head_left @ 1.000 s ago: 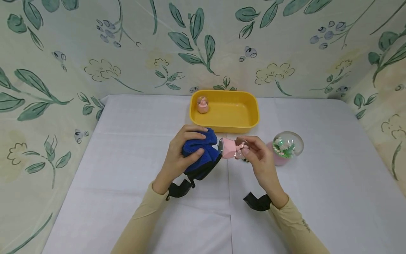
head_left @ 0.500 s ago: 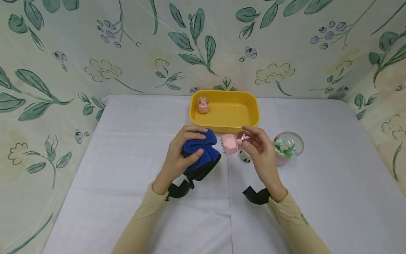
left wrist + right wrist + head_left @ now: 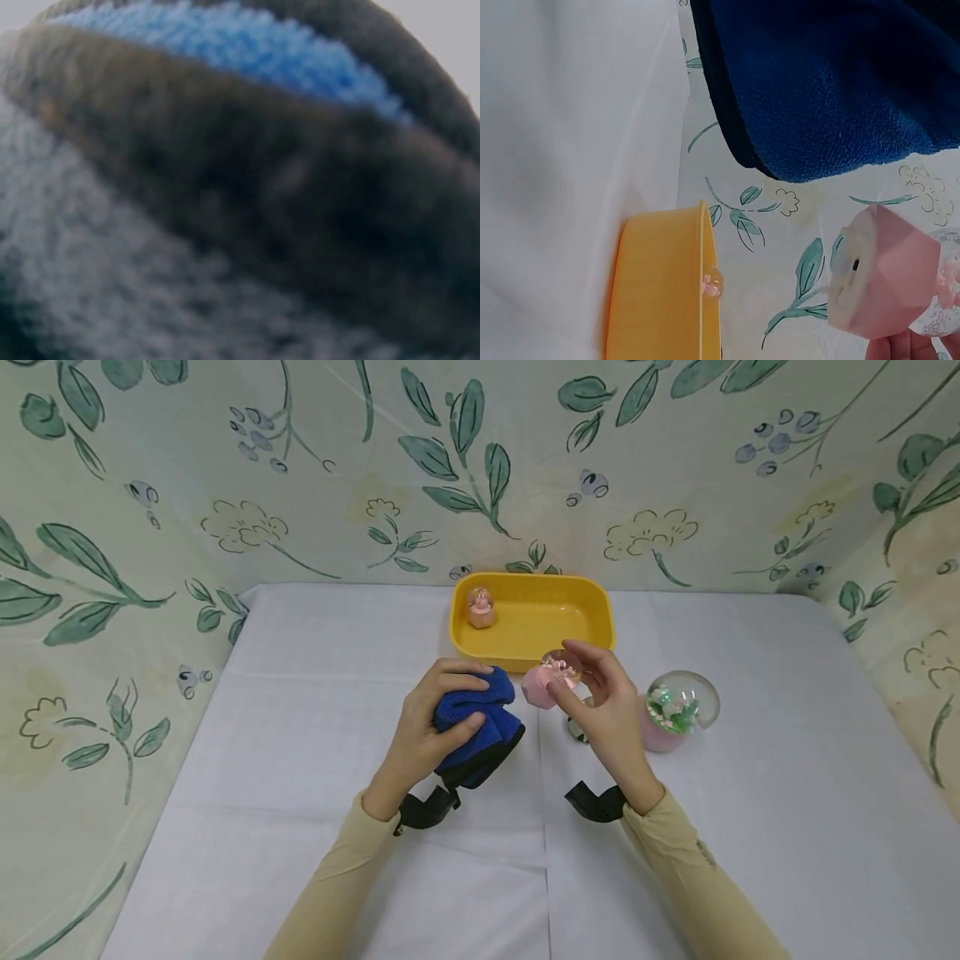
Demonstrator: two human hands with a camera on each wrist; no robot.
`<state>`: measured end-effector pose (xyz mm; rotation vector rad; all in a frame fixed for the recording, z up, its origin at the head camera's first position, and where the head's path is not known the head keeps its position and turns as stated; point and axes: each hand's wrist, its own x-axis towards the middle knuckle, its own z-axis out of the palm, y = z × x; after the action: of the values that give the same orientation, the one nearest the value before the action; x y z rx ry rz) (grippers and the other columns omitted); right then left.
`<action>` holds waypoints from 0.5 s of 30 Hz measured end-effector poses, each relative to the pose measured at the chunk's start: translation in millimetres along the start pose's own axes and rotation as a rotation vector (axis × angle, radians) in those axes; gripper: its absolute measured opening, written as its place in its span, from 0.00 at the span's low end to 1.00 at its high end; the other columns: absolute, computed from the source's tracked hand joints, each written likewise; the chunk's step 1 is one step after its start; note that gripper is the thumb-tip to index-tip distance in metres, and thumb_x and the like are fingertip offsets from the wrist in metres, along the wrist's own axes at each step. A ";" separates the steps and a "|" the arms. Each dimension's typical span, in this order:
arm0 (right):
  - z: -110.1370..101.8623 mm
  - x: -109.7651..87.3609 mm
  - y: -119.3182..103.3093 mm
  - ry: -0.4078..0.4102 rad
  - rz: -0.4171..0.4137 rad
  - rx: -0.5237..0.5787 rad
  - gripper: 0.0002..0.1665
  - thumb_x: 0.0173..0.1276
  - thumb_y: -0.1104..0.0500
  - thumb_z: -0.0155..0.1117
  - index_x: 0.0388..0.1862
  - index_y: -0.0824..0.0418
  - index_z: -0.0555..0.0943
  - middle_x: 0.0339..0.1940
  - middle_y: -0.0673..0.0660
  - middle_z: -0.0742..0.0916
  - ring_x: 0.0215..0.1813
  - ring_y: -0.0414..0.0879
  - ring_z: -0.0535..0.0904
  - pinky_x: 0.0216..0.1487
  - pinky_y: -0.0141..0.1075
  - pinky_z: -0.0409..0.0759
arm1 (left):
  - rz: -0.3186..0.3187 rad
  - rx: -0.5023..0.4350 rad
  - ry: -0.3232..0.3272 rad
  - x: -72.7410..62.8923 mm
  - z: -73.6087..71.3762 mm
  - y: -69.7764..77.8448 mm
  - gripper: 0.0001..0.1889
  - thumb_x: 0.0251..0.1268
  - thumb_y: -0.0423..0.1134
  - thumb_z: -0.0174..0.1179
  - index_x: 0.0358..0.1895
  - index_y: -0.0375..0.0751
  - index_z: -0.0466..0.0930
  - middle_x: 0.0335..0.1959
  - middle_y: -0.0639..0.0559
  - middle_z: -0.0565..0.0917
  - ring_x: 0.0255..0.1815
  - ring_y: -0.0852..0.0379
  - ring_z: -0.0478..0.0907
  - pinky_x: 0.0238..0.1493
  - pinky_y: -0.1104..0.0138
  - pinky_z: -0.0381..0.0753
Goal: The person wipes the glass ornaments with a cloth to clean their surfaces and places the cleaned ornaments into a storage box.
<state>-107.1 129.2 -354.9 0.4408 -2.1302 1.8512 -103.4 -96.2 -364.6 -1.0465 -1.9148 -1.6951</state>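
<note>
A folded blue cloth [image 3: 480, 714] with black edging is gripped by my left hand [image 3: 431, 718], thumb on the near side. Close up and blurred, its blue pile [image 3: 247, 52] shows between fingers in the left wrist view. My right hand [image 3: 611, 714] pinches a small snow globe [image 3: 542, 685] by its clear dome, between thumb and fingers. In the right wrist view the globe's faceted pink base [image 3: 900, 274] faces sideways, its underside toward the cloth [image 3: 832, 90]. The globe is in front of the yellow tray's near wall.
A yellow tray [image 3: 532, 665] stands at the back, with another small pink snow globe [image 3: 481, 608] in its left end. A larger globe [image 3: 678, 710] on a pink base sits right of my right hand. A small black-and-white item [image 3: 577, 732] is partly hidden behind that hand.
The right hand has drawn the snow globe away from the cloth, moving it up toward the tray and turning it more upright. The left hand and cloth have stayed nearly still.
</note>
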 end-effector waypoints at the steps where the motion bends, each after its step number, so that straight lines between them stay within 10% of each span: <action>1: 1.1 2.6 0.6 -0.004 0.002 -0.008 0.29 0.60 0.73 0.65 0.61 0.71 0.71 0.57 0.61 0.77 0.57 0.49 0.73 0.62 0.34 0.69 | -0.001 -0.001 -0.001 -0.1 0.2 -0.3 0.19 0.69 0.52 0.55 0.48 0.39 0.73 0.53 0.39 0.76 0.56 0.44 0.72 0.58 0.52 0.73; 15: 25.7 40.8 -9.4 0.024 -0.009 -0.154 0.26 0.60 0.73 0.66 0.58 0.76 0.72 0.54 0.69 0.78 0.53 0.57 0.73 0.62 0.45 0.70 | 0.000 0.019 -0.012 0.5 1.3 -1.0 0.19 0.69 0.52 0.56 0.49 0.39 0.73 0.54 0.40 0.76 0.56 0.44 0.72 0.58 0.52 0.73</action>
<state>-140.9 100.8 -333.4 0.3907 -2.2306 1.6636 -104.2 -94.8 -365.1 -1.0518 -1.9340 -1.6710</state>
